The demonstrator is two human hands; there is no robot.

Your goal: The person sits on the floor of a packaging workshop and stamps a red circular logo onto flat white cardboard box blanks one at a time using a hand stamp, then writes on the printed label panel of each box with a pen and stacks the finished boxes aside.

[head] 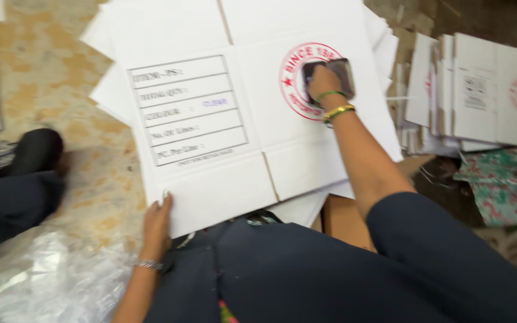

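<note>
**Stamp pressed on a flat white carton**

Dark trousers (342, 269) fill the bottom of the frame, my knees nearest the camera. Across them lies a flattened white carton sheet (252, 119), on top of a stack of the same sheets, reaching to the top edge. On its left half sits a black-lined rectangular table of five rows, slightly tilted, with a small blue mark in the third row. On its right half, upper centre of the frame, is a round red seal print (297, 78).

My right hand (325, 82) rests over that seal, fingers closed around a dark block stamp (333, 73) pressed onto the sheet; green and gold bangles circle the wrist. My left hand (158, 222), lower left, grips the sheet's near edge, fingers curled under it and hidden.

At the right edge stands a pile of folded white cartons (480, 90) carrying the same table and red seal. Clear plastic wrap (49, 281) lies crumpled on the floor, lower left. Motion blur smears the print, and the stamp's face is covered.
</note>
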